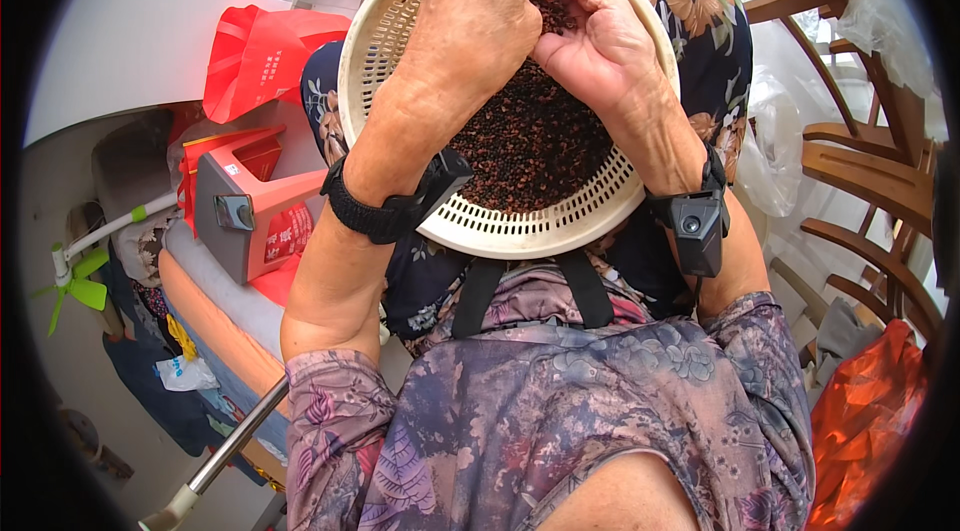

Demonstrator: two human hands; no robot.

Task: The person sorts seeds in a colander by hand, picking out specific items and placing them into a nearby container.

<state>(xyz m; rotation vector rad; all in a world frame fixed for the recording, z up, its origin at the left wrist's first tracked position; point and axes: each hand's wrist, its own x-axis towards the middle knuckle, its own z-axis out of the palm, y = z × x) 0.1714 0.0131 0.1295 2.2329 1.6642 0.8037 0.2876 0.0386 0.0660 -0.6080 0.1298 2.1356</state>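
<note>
A round cream plastic colander with a slotted wall rests on my lap. In it lies a heap of reddish-brown husks and small black seeds that look like Sichuan peppercorns. Over the far part of the heap, my right hand is turned palm up and cupped around some of the peppercorns. My left hand is back up beside it, fingers curled towards the right palm. The left fingertips are hidden, so whether they pinch anything cannot be told.
To the left are a red bag, a pink-and-grey plastic stool and a metal pole. Wooden chairs and a clear plastic bag stand to the right. Each wrist bears a strapped camera.
</note>
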